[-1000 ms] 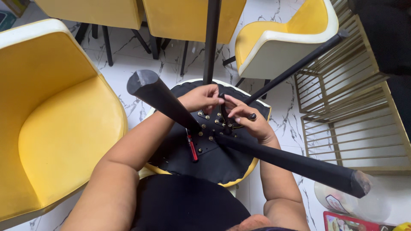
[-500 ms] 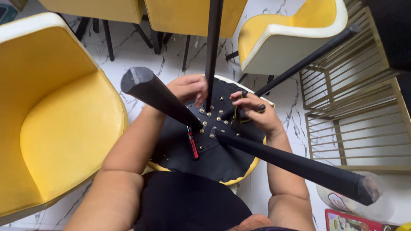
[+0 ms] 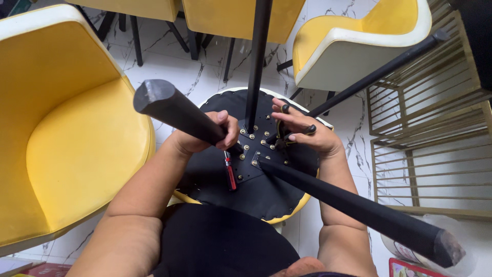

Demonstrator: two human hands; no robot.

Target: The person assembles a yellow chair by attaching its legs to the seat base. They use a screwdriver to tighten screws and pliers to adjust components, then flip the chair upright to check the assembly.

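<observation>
An upturned chair seat (image 3: 256, 197) with a black underside rests against my lap, its black legs pointing up. My left hand (image 3: 205, 134) is wrapped around the base of the thick left leg (image 3: 171, 110). My right hand (image 3: 307, 136) holds a small black tool (image 3: 309, 129) at the black mounting plate (image 3: 256, 151), which is studded with brass-coloured screws. On the underside, just below my left hand, lies a red-handled screwdriver (image 3: 230, 175). Another leg (image 3: 359, 210) runs toward the lower right, one leg (image 3: 256, 61) stands straight up, and a thin one (image 3: 379, 69) slants right.
A large yellow shell chair (image 3: 77, 154) stands close on the left. More yellow chairs (image 3: 359, 46) stand at the back on black legs. A gold wire rack (image 3: 425, 133) fills the right side. The floor (image 3: 169, 66) is white marble tile.
My left hand has left the mounting plate and closed around the base of the left leg. My right hand has stayed at the plate with the tool.
</observation>
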